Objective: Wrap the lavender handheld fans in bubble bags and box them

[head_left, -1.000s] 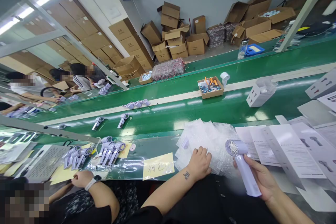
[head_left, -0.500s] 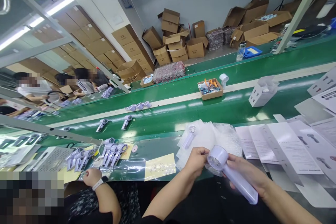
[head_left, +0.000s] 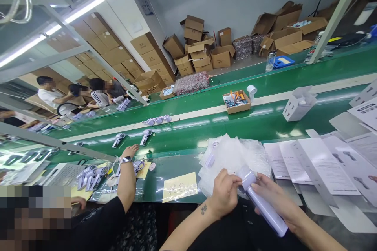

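Observation:
My right hand (head_left: 272,198) is wrapped round a pale lilac handheld fan (head_left: 268,211), its handle slanting down to the right. At the round head of this fan, my left hand (head_left: 225,190) is closed, thumb and fingertips pinching at the rim; what exactly lies between the fingertips is partly hidden. Just beyond my hands is a heap of translucent bubble-wrap bags (head_left: 229,155). A second handheld fan (head_left: 212,154) lies on or inside a bag at the heap's left side.
Flattened printed boxes (head_left: 312,160) cover the bench at right. A yellow handwritten paper (head_left: 179,187) lies at left. Beside me a co-worker's arm (head_left: 128,180) reaches over several fans (head_left: 94,176). On the green conveyor (head_left: 188,137) stand a parts box (head_left: 238,106) and an upright white box (head_left: 299,104).
The held fan has turned, its head front now facing away from view, and my left wrist has rolled. The co-worker's arm has reached forward toward the conveyor. The camera view has shifted slightly.

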A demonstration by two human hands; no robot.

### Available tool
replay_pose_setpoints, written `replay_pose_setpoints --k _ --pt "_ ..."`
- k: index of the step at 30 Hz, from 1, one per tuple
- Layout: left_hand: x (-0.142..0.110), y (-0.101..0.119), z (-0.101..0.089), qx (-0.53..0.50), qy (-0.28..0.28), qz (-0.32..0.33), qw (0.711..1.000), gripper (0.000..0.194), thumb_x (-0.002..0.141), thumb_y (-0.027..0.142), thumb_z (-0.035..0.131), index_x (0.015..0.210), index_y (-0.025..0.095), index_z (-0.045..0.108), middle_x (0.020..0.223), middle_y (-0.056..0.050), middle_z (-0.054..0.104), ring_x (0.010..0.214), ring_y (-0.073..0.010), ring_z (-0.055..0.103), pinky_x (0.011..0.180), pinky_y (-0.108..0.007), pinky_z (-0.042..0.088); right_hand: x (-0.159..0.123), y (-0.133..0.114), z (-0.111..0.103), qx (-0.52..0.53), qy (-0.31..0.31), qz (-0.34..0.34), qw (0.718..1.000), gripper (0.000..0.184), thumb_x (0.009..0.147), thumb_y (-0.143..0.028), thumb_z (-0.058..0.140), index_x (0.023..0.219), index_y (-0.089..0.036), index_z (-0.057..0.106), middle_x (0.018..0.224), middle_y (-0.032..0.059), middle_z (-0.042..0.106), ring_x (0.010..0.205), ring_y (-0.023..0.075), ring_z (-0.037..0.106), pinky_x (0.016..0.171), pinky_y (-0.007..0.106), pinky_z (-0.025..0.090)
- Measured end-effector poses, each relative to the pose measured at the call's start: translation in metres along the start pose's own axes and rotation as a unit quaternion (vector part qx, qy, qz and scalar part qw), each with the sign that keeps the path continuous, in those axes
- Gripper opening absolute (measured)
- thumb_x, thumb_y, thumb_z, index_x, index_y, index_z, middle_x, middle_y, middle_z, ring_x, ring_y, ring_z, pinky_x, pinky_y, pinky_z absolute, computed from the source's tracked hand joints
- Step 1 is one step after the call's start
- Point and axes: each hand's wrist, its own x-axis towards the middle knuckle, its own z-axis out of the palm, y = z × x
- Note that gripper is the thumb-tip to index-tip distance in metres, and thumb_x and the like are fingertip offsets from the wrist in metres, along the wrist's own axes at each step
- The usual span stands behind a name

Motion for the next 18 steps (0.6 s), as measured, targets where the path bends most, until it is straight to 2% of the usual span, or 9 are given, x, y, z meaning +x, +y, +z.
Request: replay_pose_setpoints --k 2,4,6,9,11,13,16,18 --pt "0.0 0.002 0.006 0.043 -0.031 0.073 0.996 0.023 0.084 0.013 0.042 0.091 0.018 0.063 0.073 -0.008 0.058 0.071 -0.0198 0.052 0.063 -0.033 0.044 0.001 0.0 0.001 0.008 0.007 0.015 1.0 0.057 0.072 -0.036 0.072 0.12 -0.025 0.045 0.072 -0.0013 0.065 0.049 0.0157 0.061 0.044 0.029 0.053" --pt "-0.001 0.002 0.009 0.072 -0.09 0.148 0.982 0.024 0.083 0.014 0.044 0.095 0.018 0.064 0.073 -0.008 0.056 0.072 -0.0211 0.052 0.065 -0.035 0.044 0.002 -0.002 0.001 0.044 0.006 0.019 0.999 0.051 0.073 -0.034 0.07 0.117 -0.024 0.045 0.067 -0.0014 0.065 0.046 0.016 0.061 0.044 0.028 0.051" --pt "-0.004 0.0 0.01 0.085 -0.116 0.151 0.978 0.024 0.084 0.014 0.043 0.097 0.018 0.063 0.071 -0.008 0.054 0.071 -0.0208 0.052 0.065 -0.034 0.045 0.002 -0.004 0.001 0.09 0.016 0.016 0.996 0.036 0.073 -0.032 0.07 0.102 -0.022 0.05 0.066 0.0 0.066 0.049 0.0159 0.062 0.049 0.028 0.052" --pt "-0.005 -0.003 0.011 0.068 -0.107 0.072 0.989 0.026 0.086 0.011 0.039 0.099 0.016 0.062 0.074 -0.008 0.054 0.071 -0.0193 0.052 0.064 -0.031 0.045 0.002 -0.001 0.002 0.115 0.066 0.022 0.991 0.025 0.075 -0.034 0.069 0.081 -0.021 0.048 0.064 0.0003 0.065 0.052 0.0146 0.062 0.055 0.026 0.052" --pt "-0.001 -0.001 0.012 0.011 -0.132 0.05 0.99 0.024 0.086 0.013 0.042 0.099 0.017 0.062 0.08 -0.008 0.057 0.074 -0.0185 0.053 0.068 -0.03 0.046 0.002 0.005 0.001 0.113 0.076 0.023 0.99 0.024 0.076 -0.034 0.066 0.075 -0.022 0.045 0.06 -0.0025 0.06 0.051 0.013 0.059 0.055 0.025 0.051" --pt "0.007 0.003 0.013 -0.062 -0.138 -0.012 0.988 0.019 0.084 0.015 0.048 0.093 0.018 0.064 0.08 -0.006 0.058 0.074 -0.0168 0.054 0.069 -0.028 0.045 0.0 0.011 -0.004 0.096 0.075 0.02 0.992 0.024 0.077 -0.035 0.064 0.072 -0.022 0.045 0.057 -0.0053 0.055 0.051 0.0115 0.055 0.053 0.023 0.048" --pt "0.022 0.01 0.012 -0.162 -0.114 -0.196 0.96 0.01 0.078 0.014 0.056 0.08 0.016 0.066 0.073 -0.003 0.058 0.068 -0.0137 0.054 0.064 -0.024 0.044 -0.011 0.01 -0.018 -0.046 0.093 -0.008 0.995 0.028 0.076 -0.043 0.062 0.067 -0.021 0.048 0.058 -0.0047 0.051 0.056 0.0121 0.052 0.052 0.022 0.044" --pt "0.03 0.015 0.008 -0.238 -0.147 -0.269 0.922 0.006 0.074 0.016 0.06 0.077 0.015 0.065 0.071 -0.001 0.058 0.063 -0.0118 0.052 0.059 -0.022 0.042 -0.022 0.0 -0.025 -0.197 0.129 -0.087 0.968 0.03 0.075 -0.047 0.061 0.064 -0.021 0.052 0.068 -0.0007 0.055 0.07 0.0165 0.055 0.064 0.026 0.047"
